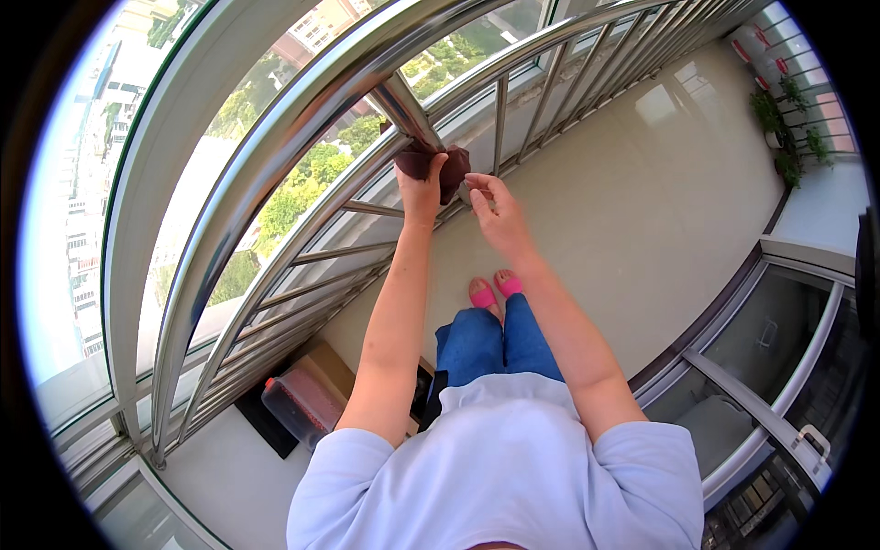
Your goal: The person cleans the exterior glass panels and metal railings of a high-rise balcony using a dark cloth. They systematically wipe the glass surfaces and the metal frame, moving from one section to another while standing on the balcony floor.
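My left hand [418, 197] grips a dark brown cloth [454, 172] pressed around a shiny metal post [407, 110] of the balcony railing. Its thumb points up over the cloth, while the other fingers are mostly hidden. Just right of the cloth, my right hand [500, 218] is raised with bent fingers, thumb and forefinger apart. Those fingertips come close to the cloth's edge; whether they touch it I cannot tell. Above both hands curves the thick upper handrail [268, 141], and a thinner rail [323, 203] runs below it.
Thin metal balusters [500, 124] line the window side. Behind my left arm are a clear plastic container [302, 405] with a red cap and a cardboard box [323, 371]. Potted plants [773, 124] stand at the far end. A sliding glass door [770, 330] is at right, beside the tiled floor [605, 227].
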The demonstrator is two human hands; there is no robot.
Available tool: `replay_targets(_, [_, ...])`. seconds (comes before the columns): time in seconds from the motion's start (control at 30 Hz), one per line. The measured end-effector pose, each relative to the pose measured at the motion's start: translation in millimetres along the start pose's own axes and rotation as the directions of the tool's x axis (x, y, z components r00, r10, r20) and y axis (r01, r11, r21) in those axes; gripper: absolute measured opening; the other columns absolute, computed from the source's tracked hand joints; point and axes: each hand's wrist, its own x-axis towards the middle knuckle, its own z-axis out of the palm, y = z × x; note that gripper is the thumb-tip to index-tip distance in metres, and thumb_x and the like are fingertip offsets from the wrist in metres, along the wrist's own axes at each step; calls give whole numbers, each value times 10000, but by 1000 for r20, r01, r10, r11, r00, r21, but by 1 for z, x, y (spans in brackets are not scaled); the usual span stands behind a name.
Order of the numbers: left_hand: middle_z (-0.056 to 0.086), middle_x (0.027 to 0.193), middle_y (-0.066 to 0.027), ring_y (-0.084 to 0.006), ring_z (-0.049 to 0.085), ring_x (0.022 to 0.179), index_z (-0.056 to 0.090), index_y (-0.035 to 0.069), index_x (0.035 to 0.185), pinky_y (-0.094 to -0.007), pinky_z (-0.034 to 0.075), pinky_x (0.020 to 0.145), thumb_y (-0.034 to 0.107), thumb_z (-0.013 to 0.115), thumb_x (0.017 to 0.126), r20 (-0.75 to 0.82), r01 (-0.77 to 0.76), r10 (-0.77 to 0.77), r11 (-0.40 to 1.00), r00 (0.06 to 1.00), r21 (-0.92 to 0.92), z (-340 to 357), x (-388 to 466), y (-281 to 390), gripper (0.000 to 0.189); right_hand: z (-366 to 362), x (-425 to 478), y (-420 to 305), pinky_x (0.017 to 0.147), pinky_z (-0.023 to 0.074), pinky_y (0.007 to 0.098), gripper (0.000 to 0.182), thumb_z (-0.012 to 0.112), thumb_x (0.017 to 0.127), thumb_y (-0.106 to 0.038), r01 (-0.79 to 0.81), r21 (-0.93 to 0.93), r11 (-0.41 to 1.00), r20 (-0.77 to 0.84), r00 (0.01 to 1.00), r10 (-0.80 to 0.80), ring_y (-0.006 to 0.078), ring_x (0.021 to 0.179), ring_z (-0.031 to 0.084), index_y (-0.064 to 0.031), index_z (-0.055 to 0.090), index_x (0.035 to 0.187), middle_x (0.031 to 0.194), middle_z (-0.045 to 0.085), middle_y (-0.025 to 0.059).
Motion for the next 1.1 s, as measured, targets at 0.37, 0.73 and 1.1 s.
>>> replay_targets(0.37, [616, 1272, -68, -167, 559, 1171, 523, 16, 1368, -311, 436, 1009, 206, 694, 947, 342, 180, -102, 962, 934, -203, 27, -66, -5, 493, -6, 1, 65, 970, 450, 343, 515, 465, 1050, -429, -434, 402, 806, 130, 899, 419, 165, 1201, 522, -136, 437, 1472, 1338, 549, 56])
replay_targets(0.73, [655, 1135, -108, -207, 648, 990, 588, -21, 1208, -343, 532, 845, 28, 595, 898, 171, 242, -223, 965, 960, -101, 106, 75, -49, 314, -74, 71, 91, 956, 477, 345, 406, 499, 1051, -348, -362, 403, 840, 116, 931, 346, 150, 1210, 536, -126, 517, 1390, 1396, 536, 52])
replay_targets(1.1, [664, 1161, -84, -176, 617, 1063, 613, -29, 1219, -313, 469, 947, 42, 592, 917, 17, 201, -201, 971, 980, -133, 88, -8, 125, 310, -145, 112, 33, 795, 510, 286, 238, 561, 1003, -141, -156, 334, 930, 135, 984, 117, 125, 995, 590, -66, 621, 1220, 1135, 625, 24])
